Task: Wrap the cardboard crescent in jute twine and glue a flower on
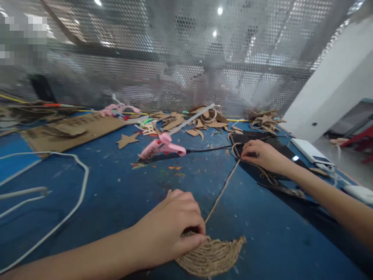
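My left hand (pixel 177 223) is closed over a twine-covered crescent shape (pixel 214 254) at the table's near edge, thumb and fingers gripping its upper left part. From this hand a strand of twine (pixel 223 191) runs taut up to the right. My right hand (pixel 260 154) pinches the strand's far part between thumb and fingers, close to loose loops of twine (pixel 269 177). A pink glue gun (pixel 166 147) with a long translucent glue stick (pixel 192 118) lies beyond my left hand; its black cord trails toward my right hand.
A cardboard star (pixel 127 140), a cardboard sheet (pixel 78 130) and cardboard scraps (pixel 201 122) lie farther back on the blue table (pixel 122 182). White cable (pixel 84 182) loops at left. A white power bank-like box (pixel 313 151) sits at right. Behind stands a silvery mesh wall (pixel 186 74).
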Demonstrator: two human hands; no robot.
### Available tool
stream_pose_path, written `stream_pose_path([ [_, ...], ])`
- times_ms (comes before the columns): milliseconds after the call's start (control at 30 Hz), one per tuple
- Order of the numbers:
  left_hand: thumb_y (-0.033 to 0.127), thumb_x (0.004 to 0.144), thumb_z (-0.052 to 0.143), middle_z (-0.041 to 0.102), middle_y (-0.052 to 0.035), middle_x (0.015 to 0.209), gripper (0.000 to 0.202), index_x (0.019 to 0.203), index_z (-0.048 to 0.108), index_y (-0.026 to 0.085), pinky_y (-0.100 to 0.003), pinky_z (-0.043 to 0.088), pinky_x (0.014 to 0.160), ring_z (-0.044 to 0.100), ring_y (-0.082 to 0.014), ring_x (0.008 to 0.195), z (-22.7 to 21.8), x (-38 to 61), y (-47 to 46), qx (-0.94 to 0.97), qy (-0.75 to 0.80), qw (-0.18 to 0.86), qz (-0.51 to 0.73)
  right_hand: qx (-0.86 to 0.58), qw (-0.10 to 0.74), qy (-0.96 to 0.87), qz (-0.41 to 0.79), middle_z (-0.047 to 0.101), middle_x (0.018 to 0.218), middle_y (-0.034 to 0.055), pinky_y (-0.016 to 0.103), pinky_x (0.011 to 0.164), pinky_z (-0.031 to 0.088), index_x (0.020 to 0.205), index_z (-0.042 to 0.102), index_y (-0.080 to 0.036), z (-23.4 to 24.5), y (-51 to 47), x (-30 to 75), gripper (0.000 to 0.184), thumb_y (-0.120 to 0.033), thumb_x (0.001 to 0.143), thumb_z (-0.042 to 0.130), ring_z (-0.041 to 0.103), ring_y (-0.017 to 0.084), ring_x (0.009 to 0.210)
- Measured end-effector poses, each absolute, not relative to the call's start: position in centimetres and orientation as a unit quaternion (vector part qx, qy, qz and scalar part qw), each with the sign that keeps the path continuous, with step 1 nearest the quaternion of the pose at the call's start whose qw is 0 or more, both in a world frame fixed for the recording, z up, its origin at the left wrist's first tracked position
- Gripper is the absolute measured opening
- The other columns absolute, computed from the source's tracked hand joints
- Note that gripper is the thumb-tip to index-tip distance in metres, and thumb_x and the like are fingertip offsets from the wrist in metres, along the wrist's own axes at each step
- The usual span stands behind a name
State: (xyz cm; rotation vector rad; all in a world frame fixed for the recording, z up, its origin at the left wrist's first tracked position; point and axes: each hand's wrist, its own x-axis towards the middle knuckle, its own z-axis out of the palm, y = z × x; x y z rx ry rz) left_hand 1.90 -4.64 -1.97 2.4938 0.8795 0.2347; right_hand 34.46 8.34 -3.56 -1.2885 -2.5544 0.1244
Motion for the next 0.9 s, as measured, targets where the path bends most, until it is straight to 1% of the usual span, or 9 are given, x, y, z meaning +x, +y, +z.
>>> stream_pose_path([
  [100, 0.024, 0.079, 0.07, 0.067, 0.0034, 0.075, 0.003, 0.077, 0.069, 0.022, -0.031, 0.031, 0.075, 0.056, -0.0148, 0.083, -2.6, 1.7, -4.9, 0.916, 0.318, 0.219, 0.106, -0.411, 0.107, -0.903, 0.072, 0.064, 0.103, 0.0095, 0.042, 0.088, 0.044, 0.092, 0.069, -0.019, -2.6, 9.3, 32.5, 0.02, -0.033, 0.081, 0.059, 0.058, 0.025, 0.096],
  [200, 0.025, 0.077, 0.07, 0.067, 0.0047, 0.073, 0.003, 0.078, 0.069, 0.023, -0.03, 0.032, 0.075, 0.057, -0.014, 0.081, -3.6, 1.4, -5.0, 0.92, 0.301, 0.203, 0.146, -0.396, 0.129, -0.906, 0.079, 0.065, 0.105, 0.0082, 0.039, 0.087, 0.046, 0.098, 0.067, -0.021, -0.3, 9.7, 29.9, 0.026, -0.038, 0.08, 0.059, 0.059, 0.024, 0.097],
  [333, 0.028, 0.079, 0.067, 0.069, 0.0043, 0.082, 0.007, 0.083, 0.066, 0.022, -0.03, 0.033, 0.078, 0.057, -0.0145, 0.087, -4.1, 1.2, -5.0, 0.929, 0.274, 0.183, 0.17, -0.437, 0.129, -0.889, 0.04, 0.069, 0.097, 0.006, 0.032, 0.075, 0.048, 0.095, 0.068, -0.021, 2.3, 11.0, 26.3, 0.024, -0.036, 0.082, 0.055, 0.063, 0.022, 0.087],
  [500, 0.033, 0.082, 0.068, 0.071, 0.0066, 0.088, 0.013, 0.085, 0.062, 0.022, -0.03, 0.033, 0.08, 0.058, -0.0131, 0.089, -5.0, 1.0, -4.7, 0.936, 0.246, 0.172, 0.183, -0.478, 0.081, -0.874, -0.028, 0.071, 0.093, 0.007, 0.029, 0.076, 0.046, 0.089, 0.07, -0.018, 2.1, 15.4, 22.6, 0.015, -0.025, 0.08, 0.06, 0.064, 0.023, 0.089],
  [567, 0.036, 0.083, 0.068, 0.072, 0.0071, 0.088, 0.016, 0.084, 0.061, 0.023, -0.03, 0.032, 0.079, 0.058, -0.013, 0.089, -5.8, 1.0, -4.4, 0.938, 0.23, 0.165, 0.198, -0.5, 0.069, -0.863, -0.036, 0.07, 0.09, 0.0075, 0.029, 0.077, 0.047, 0.085, 0.069, -0.017, 1.5, 17.3, 21.7, 0.011, -0.025, 0.082, 0.062, 0.064, 0.022, 0.088],
  [633, 0.038, 0.087, 0.064, 0.072, 0.0072, 0.086, 0.015, 0.084, 0.06, 0.023, -0.03, 0.031, 0.077, 0.058, -0.0127, 0.086, -6.6, 1.0, -4.1, 0.94, 0.217, 0.147, 0.218, -0.52, 0.058, -0.851, -0.04, 0.068, 0.094, 0.0069, 0.033, 0.079, 0.049, 0.091, 0.067, -0.016, 1.0, 18.8, 21.3, 0.016, -0.03, 0.088, 0.059, 0.064, 0.02, 0.088],
  [700, 0.037, 0.093, 0.055, 0.071, 0.0072, 0.083, 0.015, 0.086, 0.059, 0.024, -0.03, 0.031, 0.075, 0.057, -0.0121, 0.082, -7.0, 1.0, -3.9, 0.938, 0.211, 0.127, 0.246, -0.531, 0.049, -0.845, -0.034, 0.065, 0.103, 0.0063, 0.036, 0.08, 0.052, 0.102, 0.063, -0.015, 0.6, 19.9, 21.1, 0.023, -0.035, 0.092, 0.056, 0.063, 0.017, 0.089],
  [767, 0.039, 0.096, 0.048, 0.07, 0.0066, 0.08, 0.019, 0.088, 0.057, 0.024, -0.029, 0.03, 0.073, 0.056, -0.0121, 0.08, -7.1, 1.2, -3.8, 0.936, 0.206, 0.123, 0.258, -0.539, 0.046, -0.841, -0.029, 0.062, 0.109, 0.0065, 0.037, 0.08, 0.053, 0.11, 0.06, -0.015, 0.5, 20.8, 21.1, 0.027, -0.035, 0.093, 0.055, 0.062, 0.017, 0.092],
  [900, 0.044, 0.097, 0.044, 0.065, 0.0043, 0.072, 0.025, 0.086, 0.054, 0.023, -0.029, 0.031, 0.07, 0.055, -0.0135, 0.077, -7.0, 1.4, -3.6, 0.939, 0.21, 0.133, 0.237, -0.58, 0.057, -0.811, -0.042, 0.06, 0.116, 0.0078, 0.039, 0.083, 0.053, 0.114, 0.058, -0.017, 1.0, 22.4, 22.3, 0.028, -0.034, 0.093, 0.054, 0.061, 0.019, 0.097],
])
